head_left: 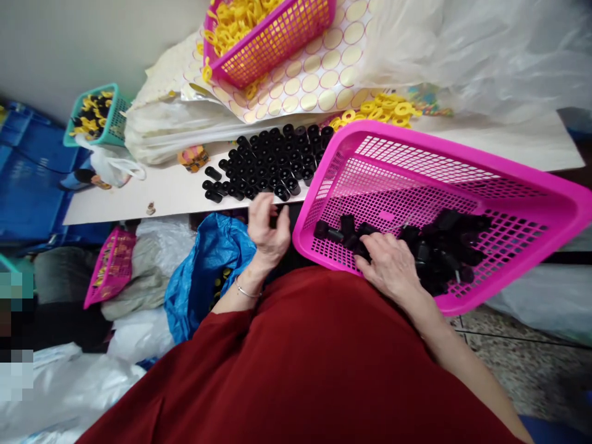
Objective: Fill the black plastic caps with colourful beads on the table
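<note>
My right hand (391, 265) reaches into a big pink mesh basket (462, 179) on my lap, fingers curled down onto the loose black plastic caps (435, 250) lying in it. My left hand (267, 227) hovers at the table's front edge, fingers bent around a small black cap. Just beyond it, many black caps (272, 163) stand packed in rows on the white table (157, 191), with a few lying loose on their left.
A pink basket of yellow rings (263, 31) sits on a dotted sheet at the back; more yellow rings (383, 110) lie behind the big basket. A teal basket (95, 116), a blue bag (208, 265), a small pink basket (111, 265) and plastic bags crowd the left.
</note>
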A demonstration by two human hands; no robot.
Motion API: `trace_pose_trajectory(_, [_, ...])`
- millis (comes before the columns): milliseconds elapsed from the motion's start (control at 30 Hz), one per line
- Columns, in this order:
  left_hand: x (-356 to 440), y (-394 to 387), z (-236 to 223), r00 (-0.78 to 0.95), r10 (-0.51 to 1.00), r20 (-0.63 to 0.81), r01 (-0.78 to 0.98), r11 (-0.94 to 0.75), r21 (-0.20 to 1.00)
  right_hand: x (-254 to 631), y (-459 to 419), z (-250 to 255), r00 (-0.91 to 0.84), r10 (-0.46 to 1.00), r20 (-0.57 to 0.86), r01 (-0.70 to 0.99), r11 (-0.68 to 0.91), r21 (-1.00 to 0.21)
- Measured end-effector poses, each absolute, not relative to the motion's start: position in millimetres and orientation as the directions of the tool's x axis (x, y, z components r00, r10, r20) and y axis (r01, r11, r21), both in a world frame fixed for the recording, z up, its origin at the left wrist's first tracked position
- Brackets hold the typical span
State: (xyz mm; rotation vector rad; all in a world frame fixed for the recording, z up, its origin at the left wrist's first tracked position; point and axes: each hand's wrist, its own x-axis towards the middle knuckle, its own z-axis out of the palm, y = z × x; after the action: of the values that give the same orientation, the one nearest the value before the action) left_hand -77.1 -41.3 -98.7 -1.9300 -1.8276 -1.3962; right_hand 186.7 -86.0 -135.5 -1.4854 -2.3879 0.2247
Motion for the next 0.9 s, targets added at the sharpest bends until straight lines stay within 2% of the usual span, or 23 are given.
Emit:
trace_pose_trajectory(100, [-44,-47,-98,0.226,0.747,0.626,0.756,-0.539,0.370,203,-88,-141,-0.261,0.913,0.314,0.853,0.371,-0.369])
trace_pose_trajectory(200, [-20,-45,-102,0.492,0.734,0.468,0.639,-0.670,0.377,220,-90,-145,0.071,0.921,0.382,0.717,0.219,-0.662])
trace_pose_trajectory(267, [-7,-42,-101,0.599,0.747,0.289,0.626,-0.661,0.413,229,-92,-145,0.333,0.897,0.290,0.452,0.117,-0.884])
trace_pose_trajectory(333, [7,-40,-96,0.664,0.745,0.067,0.653,-0.621,0.434,236,-95,-143,0.497,0.861,0.107,0.093,0.070,-0.993])
trace_pose_trajectory(433, [29,-40,-88,0.692,0.694,-0.201,0.703,-0.585,0.404,244,-102,-138,0.495,0.862,-0.109,-0.321,0.065,-0.945])
trace_pose_trajectory(533, [49,-43,-86,0.692,0.658,-0.298,0.720,-0.593,0.362,250,-110,-134,0.391,0.903,-0.177,-0.493,0.043,-0.869])
trace_pose_trajectory(667, [67,-43,-86,0.711,0.645,-0.280,0.701,-0.618,0.357,254,-120,-132,0.348,0.921,-0.177,-0.579,0.063,-0.813])
trace_pose_trajectory(900, [88,-27,-76,0.767,0.581,-0.272,0.641,-0.671,0.374,276,-138,-128,0.584,0.801,-0.133,-0.526,0.249,-0.813])
